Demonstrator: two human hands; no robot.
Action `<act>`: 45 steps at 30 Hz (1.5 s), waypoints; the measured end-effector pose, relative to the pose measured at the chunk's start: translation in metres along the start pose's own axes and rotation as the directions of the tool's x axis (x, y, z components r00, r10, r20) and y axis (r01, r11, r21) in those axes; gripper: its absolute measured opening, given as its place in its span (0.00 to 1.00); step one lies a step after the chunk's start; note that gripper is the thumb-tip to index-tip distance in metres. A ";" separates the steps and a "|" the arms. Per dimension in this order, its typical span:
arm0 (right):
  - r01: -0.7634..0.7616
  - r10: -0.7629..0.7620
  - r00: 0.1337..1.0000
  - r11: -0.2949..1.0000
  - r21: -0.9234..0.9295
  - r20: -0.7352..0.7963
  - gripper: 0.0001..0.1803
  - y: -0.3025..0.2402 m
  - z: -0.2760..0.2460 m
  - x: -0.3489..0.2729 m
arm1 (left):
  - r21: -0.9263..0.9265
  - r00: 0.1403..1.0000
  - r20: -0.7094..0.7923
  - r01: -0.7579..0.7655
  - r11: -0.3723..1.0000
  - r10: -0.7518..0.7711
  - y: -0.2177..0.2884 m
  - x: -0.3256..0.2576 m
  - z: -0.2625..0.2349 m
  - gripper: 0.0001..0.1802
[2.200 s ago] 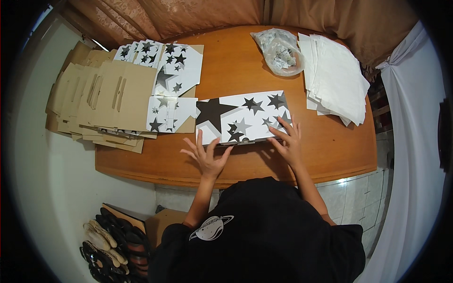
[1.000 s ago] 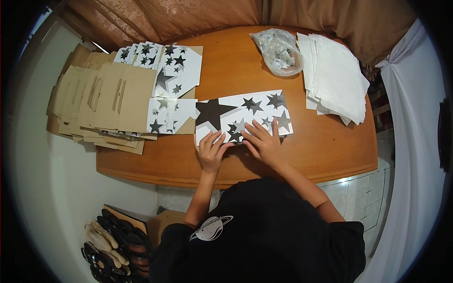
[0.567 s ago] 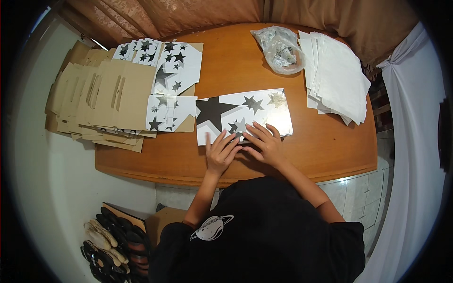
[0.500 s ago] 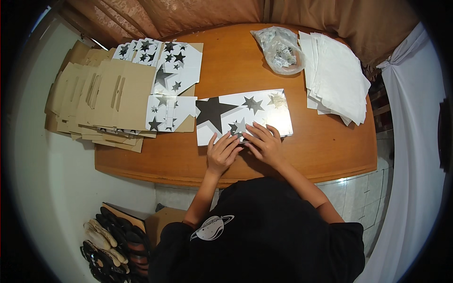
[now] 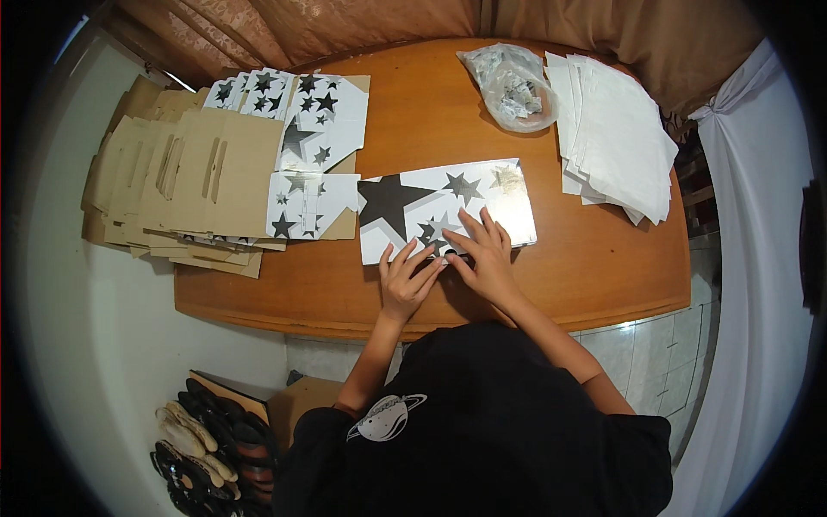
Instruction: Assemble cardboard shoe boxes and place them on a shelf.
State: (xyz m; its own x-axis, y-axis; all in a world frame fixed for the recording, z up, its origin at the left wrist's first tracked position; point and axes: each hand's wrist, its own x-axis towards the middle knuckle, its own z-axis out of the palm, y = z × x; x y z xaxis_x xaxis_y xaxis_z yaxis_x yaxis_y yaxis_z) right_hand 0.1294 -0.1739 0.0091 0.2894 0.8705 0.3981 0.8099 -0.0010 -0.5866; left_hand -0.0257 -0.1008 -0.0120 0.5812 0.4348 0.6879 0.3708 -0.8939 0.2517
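A white cardboard box (image 5: 482, 220) printed with black and grey stars lies on the wooden table in front of me, its top face closed. My left hand (image 5: 405, 283) rests at the box's near edge, fingers spread over its top. Beside it, my right hand (image 5: 485, 258) lies on the top nearer the right end, with its fingers stretched out and its thumb by the near edge. The thumb and the left fingers come close together around a small dark slot at that edge. The near side of the box is mostly hidden by my hands.
Flat, unfolded cardboard boxes (image 5: 245, 168) are piled at the left of the table (image 5: 413, 103). A clear plastic bag (image 5: 495, 82) with crumpled bits sits at the back right, next to a stack of white sheets (image 5: 616, 138). Shoes (image 5: 202, 439) stand on the floor at lower left.
My right hand has shifted slightly up and across the box top, its fingers reaching farther from the near edge. A dark slot at the edge shows more clearly. My left hand has barely moved.
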 end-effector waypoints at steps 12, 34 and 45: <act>0.249 -0.267 0.961 0.947 -0.204 -0.065 0.16 0.014 0.013 -0.006 | -0.008 0.992 -0.044 0.114 0.993 -0.114 -0.001 -0.003 0.010 0.11; 0.159 -0.032 0.915 0.945 -0.287 0.401 0.24 0.069 -0.041 0.054 | 0.149 0.879 0.436 0.141 0.979 -0.193 -0.051 0.072 0.036 0.30; -0.198 0.246 0.969 0.812 0.549 -0.013 0.21 0.100 -0.043 -0.038 | -0.102 0.562 0.786 -0.292 0.951 0.257 0.024 0.151 0.075 0.66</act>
State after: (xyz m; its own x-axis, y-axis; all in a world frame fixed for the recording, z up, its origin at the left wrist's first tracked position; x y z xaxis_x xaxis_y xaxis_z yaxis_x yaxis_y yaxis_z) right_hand 0.2217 -0.2282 -0.0346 0.4859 0.8373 0.2509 0.3200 0.0967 -0.9425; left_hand 0.1251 -0.0482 0.0468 0.9914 0.1001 -0.0842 0.1089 -0.9882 0.1075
